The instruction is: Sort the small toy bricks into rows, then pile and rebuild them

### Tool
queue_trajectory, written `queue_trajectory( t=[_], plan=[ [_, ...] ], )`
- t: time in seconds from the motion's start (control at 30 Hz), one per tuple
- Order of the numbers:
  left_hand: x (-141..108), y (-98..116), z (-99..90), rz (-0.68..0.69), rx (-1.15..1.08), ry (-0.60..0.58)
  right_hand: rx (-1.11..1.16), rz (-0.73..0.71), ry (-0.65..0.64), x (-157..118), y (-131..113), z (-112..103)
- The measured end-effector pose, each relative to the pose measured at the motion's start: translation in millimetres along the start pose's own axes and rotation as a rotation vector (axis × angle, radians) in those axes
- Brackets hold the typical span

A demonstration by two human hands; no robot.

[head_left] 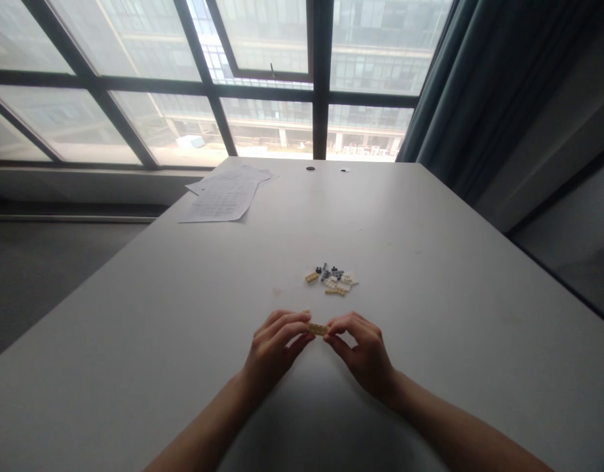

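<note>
A small tan brick piece (318, 329) is held between my two hands, low in the middle of the view. My left hand (278, 341) pinches its left end with thumb and fingers. At the right end, the thumb and fingertips of my right hand (361, 347) are closed on the same piece. Another bit of tan (306, 311) shows just above my left fingertips; whether it is joined to the held piece I cannot tell. Beyond my hands lies a loose pile of small bricks (334, 282) in tan, white, grey and black.
The hands are over a white table (135, 328). Printed papers (223, 196) lie at its far left. Two round holes, one of them (310, 169) dark, are near the far edge. Behind are windows, with a dark curtain (459, 98) at the right.
</note>
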State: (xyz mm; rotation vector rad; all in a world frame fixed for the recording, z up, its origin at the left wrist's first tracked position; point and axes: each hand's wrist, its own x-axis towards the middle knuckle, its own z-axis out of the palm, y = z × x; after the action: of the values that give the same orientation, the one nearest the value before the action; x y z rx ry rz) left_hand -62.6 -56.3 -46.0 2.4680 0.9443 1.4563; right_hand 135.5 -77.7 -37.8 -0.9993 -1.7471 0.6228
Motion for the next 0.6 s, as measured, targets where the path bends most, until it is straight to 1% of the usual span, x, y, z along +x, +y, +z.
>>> queue_trajectory(
  t=[0.1,0.17,0.33,0.43,0.5,0.6],
  plan=[
    [2.2,1.5,0.2,0.014,0.002,0.029,-0.016,-0.009,0.006,-0.4,1.9,1.1],
    [3.2,2.6,-0.2,0.015,-0.006,0.033,-0.006,0.022,-0.003,-0.5,2.3,1.7],
    [3.9,4.4,-2.0,0.024,0.014,0.022,0.101,0.194,0.006,1.6,-0.2,1.2],
    [3.5,4.8,-1.9,0.022,-0.01,0.041,0.196,0.268,-0.024,2.9,-1.6,0.8],
    [3.1,5.2,-1.2,-0.015,-0.061,0.055,0.253,0.314,-0.054,2.8,-1.2,1.5],
    [2.9,7.4,0.3,-0.143,-0.12,0.054,0.335,0.399,-0.062,1.1,0.6,4.4]
  ],
)
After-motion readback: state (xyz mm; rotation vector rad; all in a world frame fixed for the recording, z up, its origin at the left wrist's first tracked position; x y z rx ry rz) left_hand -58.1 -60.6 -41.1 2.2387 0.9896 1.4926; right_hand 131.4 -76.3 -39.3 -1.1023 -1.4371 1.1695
